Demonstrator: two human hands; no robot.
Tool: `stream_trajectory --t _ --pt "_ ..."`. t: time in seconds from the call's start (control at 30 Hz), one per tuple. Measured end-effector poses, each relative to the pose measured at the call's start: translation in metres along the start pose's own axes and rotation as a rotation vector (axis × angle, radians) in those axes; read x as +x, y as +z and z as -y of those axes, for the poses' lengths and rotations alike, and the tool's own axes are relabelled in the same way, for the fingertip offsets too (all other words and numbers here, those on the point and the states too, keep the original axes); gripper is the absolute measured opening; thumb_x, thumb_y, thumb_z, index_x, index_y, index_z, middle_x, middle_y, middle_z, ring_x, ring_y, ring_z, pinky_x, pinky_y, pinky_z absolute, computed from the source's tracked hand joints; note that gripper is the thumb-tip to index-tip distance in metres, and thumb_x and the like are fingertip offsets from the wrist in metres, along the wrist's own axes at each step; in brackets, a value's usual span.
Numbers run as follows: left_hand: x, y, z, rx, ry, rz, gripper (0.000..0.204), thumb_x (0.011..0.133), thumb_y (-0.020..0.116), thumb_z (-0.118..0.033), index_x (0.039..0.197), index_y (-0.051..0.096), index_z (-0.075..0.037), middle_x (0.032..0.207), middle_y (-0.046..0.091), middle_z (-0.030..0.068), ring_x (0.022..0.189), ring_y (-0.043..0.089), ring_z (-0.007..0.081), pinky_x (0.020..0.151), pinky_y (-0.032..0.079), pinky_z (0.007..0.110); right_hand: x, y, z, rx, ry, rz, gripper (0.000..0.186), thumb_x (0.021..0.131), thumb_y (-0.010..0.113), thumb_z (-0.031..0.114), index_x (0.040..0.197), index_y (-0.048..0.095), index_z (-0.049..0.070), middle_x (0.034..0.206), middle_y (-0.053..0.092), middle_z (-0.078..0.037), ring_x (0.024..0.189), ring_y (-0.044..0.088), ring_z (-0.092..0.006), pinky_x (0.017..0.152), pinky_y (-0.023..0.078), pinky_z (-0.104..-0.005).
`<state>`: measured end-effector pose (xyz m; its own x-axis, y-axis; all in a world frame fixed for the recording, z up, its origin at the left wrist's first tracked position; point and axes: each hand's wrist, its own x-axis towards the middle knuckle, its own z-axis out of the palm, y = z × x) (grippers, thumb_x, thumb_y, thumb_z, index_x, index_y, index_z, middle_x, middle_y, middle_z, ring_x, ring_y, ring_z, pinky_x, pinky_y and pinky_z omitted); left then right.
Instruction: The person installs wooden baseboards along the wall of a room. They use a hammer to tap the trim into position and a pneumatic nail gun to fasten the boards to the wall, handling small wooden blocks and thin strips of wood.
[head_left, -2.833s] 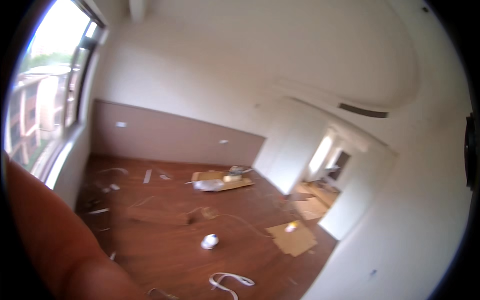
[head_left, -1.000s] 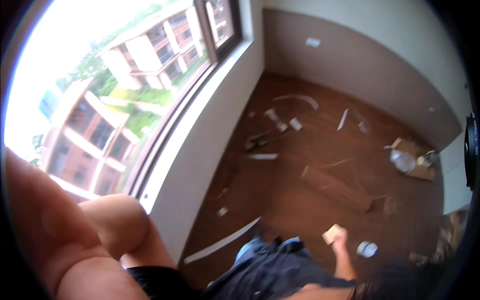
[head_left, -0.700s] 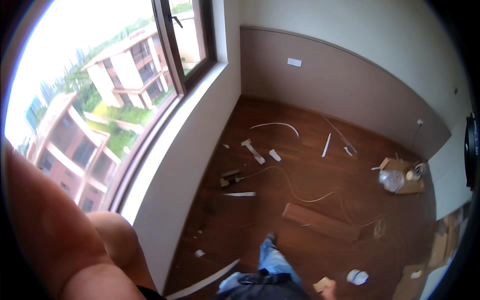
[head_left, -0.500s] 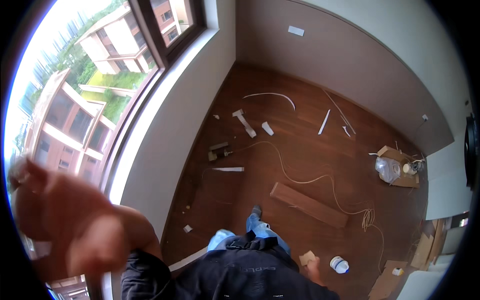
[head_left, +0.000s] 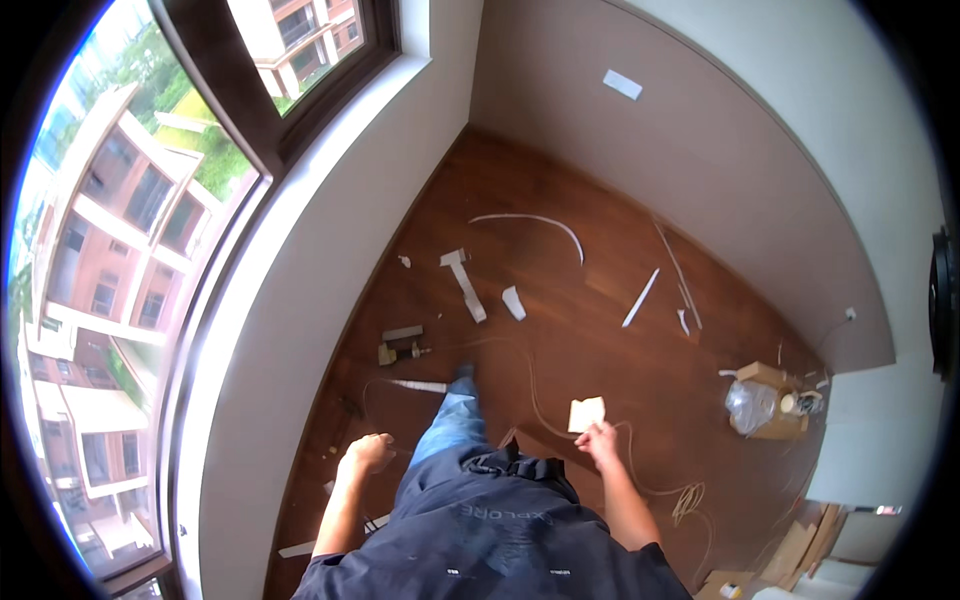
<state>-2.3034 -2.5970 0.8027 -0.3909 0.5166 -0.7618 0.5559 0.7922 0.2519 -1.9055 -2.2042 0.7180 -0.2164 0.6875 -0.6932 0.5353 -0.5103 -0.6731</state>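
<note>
My right hand (head_left: 598,441) pinches one corner of a small square pale-tan sheet (head_left: 587,413), held out in front of me above the floor; whether it is paper, card or sandpaper I cannot tell. At the left, my left hand (head_left: 368,454) hangs with its fingers curled closed, near the wall under the window; anything inside it is hidden. Ahead of that hand, a yellowish-green power tool (head_left: 400,353) lies on the floor near a grey block (head_left: 403,332). A white strip (head_left: 418,386) lies by my foot.
A pale hose or cord (head_left: 533,385) snakes across the brown wood floor to a tangle (head_left: 688,500) at the right. White scraps (head_left: 465,288) and a curved strip (head_left: 545,221) lie ahead. An open cardboard box (head_left: 785,425) stands at right; a window frame (head_left: 228,250) runs along the left.
My left hand has come down from beside the window to waist height. My right hand has moved forward with the pale sheet. I have stepped forward, and the view has shifted.
</note>
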Motion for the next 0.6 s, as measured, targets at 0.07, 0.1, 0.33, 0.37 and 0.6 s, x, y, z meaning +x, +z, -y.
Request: stream_trajectory --t 0.07,0.1,0.33,0.37,0.6 --pt "0.053 -0.038 -0.039 0.010 0.072 -0.009 0.039 0.095 0.066 -0.031 0.129 0.069 -0.013 0.124 0.072 0.0141 0.113 0.070 0.0327 0.099 0.056 0.045 0.031 0.017 0.033 -0.207 -0.053 0.078 0.023 0.107 0.055 0.021 0.108 0.064 0.000 0.081 0.073 -0.013 0.068 0.073 -0.0221 0.060 0.059 -0.0343" --pt "0.085 -0.074 -0.061 0.061 0.156 -0.039 0.038 0.094 0.066 -0.030 0.128 0.068 -0.013 0.124 0.072 0.0142 0.111 0.071 0.0330 0.098 0.057 0.046 0.056 0.029 0.054 -0.334 -0.125 0.117 0.026 0.107 0.055 0.024 0.107 0.066 0.000 0.085 0.074 -0.016 0.073 0.074 -0.0266 0.066 0.061 -0.0392" --pt "0.220 -0.263 -0.164 -0.512 0.395 -0.586 0.022 0.097 0.061 -0.013 0.116 0.072 -0.008 0.109 0.073 0.0194 0.104 0.070 0.0387 0.090 0.056 0.046 0.153 0.135 0.275 -1.058 -0.640 0.524 0.033 0.102 0.053 0.035 0.126 0.068 0.019 0.106 0.073 -0.022 0.103 0.068 -0.0450 0.088 0.054 -0.0557" --pt "0.242 -0.269 -0.172 -0.515 0.387 -0.588 0.022 0.097 0.061 -0.013 0.116 0.072 -0.008 0.109 0.073 0.0194 0.104 0.070 0.0387 0.090 0.056 0.046 0.175 0.138 0.290 -1.062 -0.642 0.533 0.033 0.102 0.053 0.035 0.126 0.068 0.019 0.106 0.073 -0.022 0.103 0.068 -0.0450 0.088 0.054 -0.0557" --pt "0.345 -0.182 -0.201 -0.494 -0.017 -0.126 0.024 0.095 0.060 -0.021 0.108 0.075 -0.008 0.111 0.073 0.0208 0.107 0.068 0.0403 0.094 0.055 0.049 0.355 0.148 0.351 -1.296 -0.581 0.906 0.026 0.101 0.051 0.036 0.118 0.066 0.023 0.101 0.073 -0.024 0.097 0.070 -0.0462 0.083 0.055 -0.0576"
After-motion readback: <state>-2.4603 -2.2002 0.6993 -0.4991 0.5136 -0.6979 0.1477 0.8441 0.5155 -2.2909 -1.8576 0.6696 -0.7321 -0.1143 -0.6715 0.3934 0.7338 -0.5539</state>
